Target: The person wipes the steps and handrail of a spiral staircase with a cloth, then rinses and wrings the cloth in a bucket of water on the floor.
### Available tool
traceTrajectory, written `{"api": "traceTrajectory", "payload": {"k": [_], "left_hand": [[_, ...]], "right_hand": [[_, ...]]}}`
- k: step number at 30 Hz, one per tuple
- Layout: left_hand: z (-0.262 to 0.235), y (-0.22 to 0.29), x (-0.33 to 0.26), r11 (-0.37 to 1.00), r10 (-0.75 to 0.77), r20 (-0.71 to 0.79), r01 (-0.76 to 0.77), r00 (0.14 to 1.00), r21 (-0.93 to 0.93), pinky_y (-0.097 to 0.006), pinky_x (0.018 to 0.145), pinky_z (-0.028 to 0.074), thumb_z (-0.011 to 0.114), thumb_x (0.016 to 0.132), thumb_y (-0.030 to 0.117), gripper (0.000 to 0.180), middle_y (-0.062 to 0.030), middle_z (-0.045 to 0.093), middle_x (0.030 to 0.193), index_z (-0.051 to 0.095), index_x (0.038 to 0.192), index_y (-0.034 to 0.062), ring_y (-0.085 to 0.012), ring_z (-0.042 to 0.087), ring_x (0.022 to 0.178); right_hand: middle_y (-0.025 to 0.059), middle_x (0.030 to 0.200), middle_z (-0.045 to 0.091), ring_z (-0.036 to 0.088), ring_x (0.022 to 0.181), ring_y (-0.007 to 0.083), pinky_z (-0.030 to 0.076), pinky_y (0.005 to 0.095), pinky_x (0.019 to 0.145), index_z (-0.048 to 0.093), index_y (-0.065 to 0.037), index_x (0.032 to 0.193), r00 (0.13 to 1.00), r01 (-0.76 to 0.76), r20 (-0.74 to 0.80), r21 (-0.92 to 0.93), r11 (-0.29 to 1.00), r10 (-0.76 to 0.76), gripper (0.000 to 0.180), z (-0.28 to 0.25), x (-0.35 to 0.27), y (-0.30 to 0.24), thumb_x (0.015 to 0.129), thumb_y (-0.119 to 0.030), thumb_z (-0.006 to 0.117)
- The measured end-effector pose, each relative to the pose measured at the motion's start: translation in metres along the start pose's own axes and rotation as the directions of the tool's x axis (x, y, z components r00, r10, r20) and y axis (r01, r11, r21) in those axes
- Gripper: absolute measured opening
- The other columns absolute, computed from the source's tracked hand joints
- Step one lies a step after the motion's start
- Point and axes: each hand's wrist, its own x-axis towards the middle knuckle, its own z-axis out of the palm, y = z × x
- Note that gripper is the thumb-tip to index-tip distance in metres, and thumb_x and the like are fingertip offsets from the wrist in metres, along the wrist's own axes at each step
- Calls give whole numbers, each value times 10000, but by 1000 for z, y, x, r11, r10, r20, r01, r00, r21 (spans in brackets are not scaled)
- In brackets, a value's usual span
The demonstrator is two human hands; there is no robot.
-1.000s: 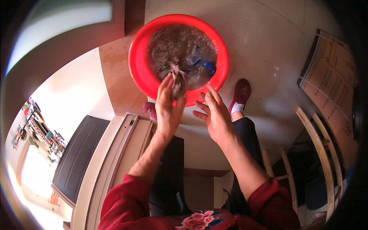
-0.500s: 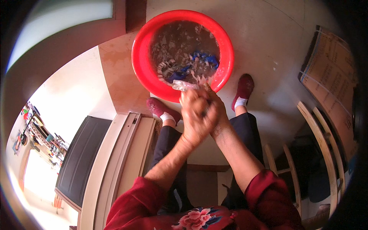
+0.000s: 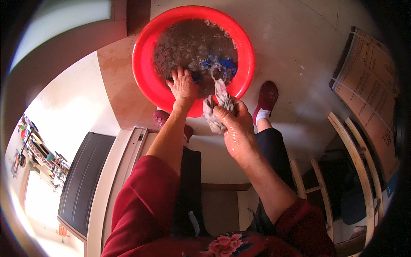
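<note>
In front of me on the floor stands a red basin (image 3: 143, 64) with murky, foamy water (image 3: 192, 38) in it. My right hand (image 3: 239, 128) grips a bunched wet cloth (image 3: 220, 92), greyish white with a pinkish patch, over the basin's near rim. One end of that cloth trails down to the water. My left hand (image 3: 184, 88) reaches over the near left part of the basin, fingers spread at the water's surface and holding nothing visible. A blue cloth (image 3: 227, 64) lies partly sunk in the water, right of my left hand.
My feet, in dark red shoes (image 3: 266, 96), stand on both sides of the basin's near edge. Flat cardboard (image 3: 368, 90) leans at the far right, by a wooden frame (image 3: 353, 158). To the left are a pale door frame (image 3: 113, 171) and a black panel (image 3: 85, 175).
My hands were together, wringing the cloth at the near rim. Now they are apart: my left has moved forward to the water, while my right keeps the cloth.
</note>
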Motion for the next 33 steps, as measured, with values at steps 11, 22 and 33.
{"api": "traceTrajectory", "payload": {"k": [11, 22, 33], "left_hand": [[-55, -24, -51, 598, -152, -39, 61, 988, -799, -288, 591, 423, 665, 693, 64, 188, -69, 545, 712, 540, 818, 2, -170, 507, 640], [-265, 6, -123, 773, -142, -552, -256, 822, -580, -295, 614, 423, 640, 656, 45, 211, -132, 559, 770, 493, 789, -27, -194, 537, 680], [-186, 24, -68, 546, -328, -242, -26, 913, -838, -210, 694, 424, 617, 754, -5, 215, -68, 574, 820, 565, 962, -10, -94, 514, 769]], "right_hand": [[66, 943, 573, 565, 803, 139, 457, 265, 735, 497, 8, 1022, 999, 3, -43, 55, 999, 0, 330, -12, 1, -14, 718, 0, 624], [30, 880, 586, 560, 760, 105, 447, 235, 702, 527, -24, 986, 999, 4, -41, 18, 1000, -3, 319, -11, 4, -11, 732, -129, 689], [42, 1002, 565, 542, 871, 123, 434, 267, 770, 472, -11, 1124, 992, -86, 99, 146, 986, 72, 452, 0, 4, -9, 727, -61, 681]]}}
